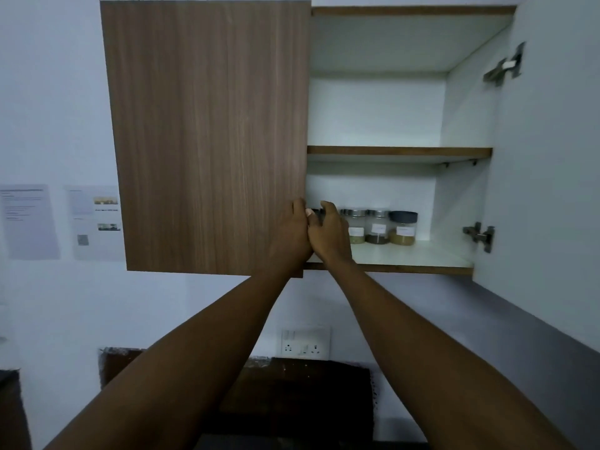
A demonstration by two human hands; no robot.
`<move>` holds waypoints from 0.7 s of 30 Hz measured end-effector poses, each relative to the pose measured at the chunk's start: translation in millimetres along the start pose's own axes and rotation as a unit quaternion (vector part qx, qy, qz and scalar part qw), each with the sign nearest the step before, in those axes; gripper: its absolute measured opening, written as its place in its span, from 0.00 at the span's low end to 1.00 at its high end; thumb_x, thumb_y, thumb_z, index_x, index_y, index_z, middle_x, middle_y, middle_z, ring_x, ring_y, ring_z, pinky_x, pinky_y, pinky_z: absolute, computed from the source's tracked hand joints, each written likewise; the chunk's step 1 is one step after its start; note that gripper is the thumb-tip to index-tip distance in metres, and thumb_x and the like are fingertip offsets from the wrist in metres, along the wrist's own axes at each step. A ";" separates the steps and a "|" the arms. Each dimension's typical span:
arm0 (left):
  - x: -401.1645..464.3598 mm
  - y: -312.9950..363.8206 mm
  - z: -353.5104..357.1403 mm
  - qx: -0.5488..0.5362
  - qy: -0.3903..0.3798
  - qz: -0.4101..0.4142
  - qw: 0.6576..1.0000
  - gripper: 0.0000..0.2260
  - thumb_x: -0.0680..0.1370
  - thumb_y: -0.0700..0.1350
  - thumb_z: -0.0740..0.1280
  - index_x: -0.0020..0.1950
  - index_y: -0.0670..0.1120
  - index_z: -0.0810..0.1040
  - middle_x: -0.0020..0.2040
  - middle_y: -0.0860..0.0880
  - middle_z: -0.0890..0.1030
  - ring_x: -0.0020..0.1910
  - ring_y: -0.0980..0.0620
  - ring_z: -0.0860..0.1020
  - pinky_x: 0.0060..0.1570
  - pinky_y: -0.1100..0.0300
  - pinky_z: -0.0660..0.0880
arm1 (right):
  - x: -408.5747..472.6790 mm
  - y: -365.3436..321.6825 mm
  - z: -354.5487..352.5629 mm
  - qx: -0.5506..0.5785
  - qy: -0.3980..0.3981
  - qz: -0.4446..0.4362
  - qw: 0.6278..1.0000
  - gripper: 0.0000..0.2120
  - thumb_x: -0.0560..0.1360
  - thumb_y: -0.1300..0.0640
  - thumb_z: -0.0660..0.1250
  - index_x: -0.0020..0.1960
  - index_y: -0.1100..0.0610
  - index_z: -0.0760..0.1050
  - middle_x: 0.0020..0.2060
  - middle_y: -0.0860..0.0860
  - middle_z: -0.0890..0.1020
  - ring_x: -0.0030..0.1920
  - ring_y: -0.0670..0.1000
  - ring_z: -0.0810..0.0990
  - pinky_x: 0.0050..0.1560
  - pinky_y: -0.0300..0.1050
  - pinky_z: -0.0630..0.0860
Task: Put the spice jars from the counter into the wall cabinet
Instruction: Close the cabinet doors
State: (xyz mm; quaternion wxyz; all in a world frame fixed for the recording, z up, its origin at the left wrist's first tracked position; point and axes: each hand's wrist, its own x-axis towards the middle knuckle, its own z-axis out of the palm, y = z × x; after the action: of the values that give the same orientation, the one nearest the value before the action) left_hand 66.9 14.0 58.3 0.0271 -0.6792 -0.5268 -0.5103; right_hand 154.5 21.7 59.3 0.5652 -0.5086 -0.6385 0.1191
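The fingers of the right hand (329,233) curl around a dark-lidded spice jar (316,212) at the left end of the lower shelf; only a sliver of its lid shows between the two hands, so how firm the hold is cannot be told. The left hand (292,232) lies close against the right one, its fingers bent at the free edge of the closed brown wood-grain cabinet door (207,134); whether they steady the jar or hook the door edge cannot be told.

Just beside the right hand stand three clear spice jars with white labels: a steel-lidded jar with pale yellow contents (354,225), a steel-lidded jar with dark brown contents (377,226) and a wider dark-lidded jar with mustard-coloured powder (403,228). They stand upright in a row towards the back of the white lower shelf (422,258).

The step in hand looks like setting a jar down in line with the others. The next move would call for letting go cleanly without knocking the neighbouring jar, then drawing both arms out and down. Whether any jars are left on the tabletop cannot be seen, as it lies out of sight below.

The upper shelf (399,152) carries nothing that shows. The white right-hand door (552,157) stands wide open on its metal hinges (480,234). Below the cabinet are a white switch and socket plate (305,342) on the pale wall and printed sheets (29,220) to the left.
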 end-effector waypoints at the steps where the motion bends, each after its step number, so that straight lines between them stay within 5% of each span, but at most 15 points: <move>1: -11.0 5.1 -7.8 0.020 0.000 0.029 0.999 0.22 0.84 0.43 0.62 0.77 0.39 0.65 0.74 0.38 0.71 0.70 0.38 0.74 0.68 0.51 0.73 | -13.5 -4.0 -12.2 -0.016 0.023 -0.026 0.999 0.25 0.84 0.45 0.60 0.78 0.53 0.66 0.74 0.55 0.74 0.74 0.57 0.72 0.73 0.56 0.71; 4: -30.4 33.7 -21.5 0.064 0.003 0.095 0.993 0.29 0.82 0.51 0.65 0.79 0.40 0.62 0.75 0.42 0.69 0.69 0.43 0.74 0.67 0.47 0.74 | -41.7 -11.5 -48.6 -0.066 0.081 -0.098 0.990 0.26 0.84 0.48 0.60 0.80 0.55 0.64 0.78 0.54 0.68 0.79 0.55 0.65 0.78 0.56 0.66; 7: -48.8 67.7 -31.6 0.010 -0.016 0.096 0.995 0.32 0.83 0.55 0.62 0.82 0.42 0.58 0.82 0.43 0.60 0.82 0.44 0.59 0.77 0.40 0.63 | -68.4 -20.4 -93.3 -0.133 0.127 -0.125 0.975 0.27 0.84 0.49 0.60 0.80 0.57 0.63 0.81 0.54 0.65 0.81 0.53 0.61 0.81 0.55 0.59; 11: -86.8 129.1 -21.3 -0.035 -0.060 0.161 0.985 0.32 0.84 0.54 0.60 0.84 0.43 0.53 0.85 0.46 0.52 0.85 0.46 0.48 0.80 0.36 0.55 | -112.6 -24.3 -163.2 -0.221 0.177 -0.135 0.950 0.27 0.84 0.50 0.58 0.81 0.57 0.62 0.82 0.54 0.62 0.83 0.51 0.58 0.83 0.53 0.52; 21: -183.0 344.4 27.3 -0.178 -0.080 0.311 0.930 0.27 0.87 0.50 0.54 0.85 0.51 0.49 0.85 0.55 0.47 0.84 0.54 0.43 0.80 0.36 0.46 | -200.2 -8.9 -382.5 -0.338 0.328 -0.156 0.868 0.27 0.83 0.56 0.55 0.82 0.58 0.61 0.82 0.53 0.60 0.83 0.49 0.55 0.83 0.54 0.53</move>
State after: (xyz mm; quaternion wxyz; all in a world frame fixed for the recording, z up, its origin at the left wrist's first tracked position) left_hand 354.9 -249.0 85.6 0.0213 -0.8413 -0.1902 -0.5056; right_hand 441.1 -301.1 72.8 0.5466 -0.5724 -0.4887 -0.3670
